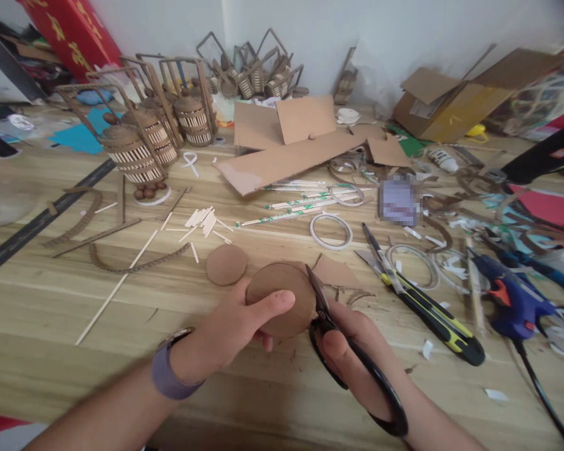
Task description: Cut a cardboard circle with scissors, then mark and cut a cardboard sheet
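My left hand grips a round cardboard disc, thumb on top and fingers underneath. In my right hand is a pair of black-handled scissors, its blades at the disc's right edge, which looks ragged there. Just beyond my left hand a smaller cardboard disc lies flat on the wooden table. Cardboard offcuts lie behind the scissors. Part of my right hand's fingers is hidden behind the scissors and the disc.
A yellow-black utility knife and a blue glue gun lie to the right. Short sticks, tape rings and cardboard sheets are further back. Several small lidded baskets with tall handles stand at the back left.
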### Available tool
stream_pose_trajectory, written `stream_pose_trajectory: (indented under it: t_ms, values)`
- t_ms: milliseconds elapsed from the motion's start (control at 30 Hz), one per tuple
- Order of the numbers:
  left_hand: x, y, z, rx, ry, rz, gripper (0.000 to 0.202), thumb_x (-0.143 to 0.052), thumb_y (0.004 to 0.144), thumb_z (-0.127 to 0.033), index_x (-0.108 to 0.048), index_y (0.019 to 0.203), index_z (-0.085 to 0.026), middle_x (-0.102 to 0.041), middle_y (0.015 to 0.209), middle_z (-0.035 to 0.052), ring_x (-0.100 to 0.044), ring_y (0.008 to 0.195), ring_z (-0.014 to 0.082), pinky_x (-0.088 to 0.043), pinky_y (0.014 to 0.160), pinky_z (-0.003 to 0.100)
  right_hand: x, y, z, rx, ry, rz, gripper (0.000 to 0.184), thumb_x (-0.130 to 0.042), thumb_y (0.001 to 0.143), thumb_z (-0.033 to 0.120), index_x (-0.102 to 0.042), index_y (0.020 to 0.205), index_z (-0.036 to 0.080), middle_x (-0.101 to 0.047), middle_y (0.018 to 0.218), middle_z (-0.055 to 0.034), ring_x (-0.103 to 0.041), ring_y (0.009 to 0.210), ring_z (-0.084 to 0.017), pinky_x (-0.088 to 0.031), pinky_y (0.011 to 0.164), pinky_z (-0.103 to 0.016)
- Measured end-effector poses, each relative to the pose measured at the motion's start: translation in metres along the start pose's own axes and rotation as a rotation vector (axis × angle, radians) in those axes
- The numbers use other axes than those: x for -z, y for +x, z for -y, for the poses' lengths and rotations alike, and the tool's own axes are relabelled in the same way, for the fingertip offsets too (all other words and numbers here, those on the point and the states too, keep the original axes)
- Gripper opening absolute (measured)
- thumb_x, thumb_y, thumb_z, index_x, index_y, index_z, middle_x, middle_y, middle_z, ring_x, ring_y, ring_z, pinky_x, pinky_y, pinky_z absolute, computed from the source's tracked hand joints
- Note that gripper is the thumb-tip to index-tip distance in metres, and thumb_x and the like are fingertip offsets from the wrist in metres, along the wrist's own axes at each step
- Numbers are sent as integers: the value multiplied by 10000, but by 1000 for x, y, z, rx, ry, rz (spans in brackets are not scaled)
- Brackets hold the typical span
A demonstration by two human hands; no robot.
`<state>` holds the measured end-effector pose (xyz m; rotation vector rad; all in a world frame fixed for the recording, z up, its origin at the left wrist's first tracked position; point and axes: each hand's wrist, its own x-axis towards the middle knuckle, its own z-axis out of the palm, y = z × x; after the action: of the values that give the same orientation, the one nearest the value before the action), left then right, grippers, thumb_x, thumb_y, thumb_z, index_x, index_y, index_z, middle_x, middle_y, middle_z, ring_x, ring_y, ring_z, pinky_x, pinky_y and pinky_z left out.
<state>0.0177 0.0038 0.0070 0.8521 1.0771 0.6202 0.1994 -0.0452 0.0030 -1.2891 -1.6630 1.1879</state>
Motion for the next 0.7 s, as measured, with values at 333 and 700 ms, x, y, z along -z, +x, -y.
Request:
stream_pose_trajectory:
  t_ms: [333,700]
  values:
    - [-1,2,6,-170,-11,226,486,-737,751,-652,-667,727,-172,-635,570,-3,-522,481,99,-368,413,186,-4,2,4,52,113,-7,725,-380,849,843,-690,1014,208,-526,621,17,-407,503,-142,-424,522,-248]
    - [-3,-2,-2,-102,-8,62,445,-816,713,-496,-675,989,-176,-705,728,3,-606,559,127,-414,386,169,3,-3,-1,-36,20,83,875,-278,848,873,-575,1277,170,-432,560,53,-357,435,-121,-338,428,-236]
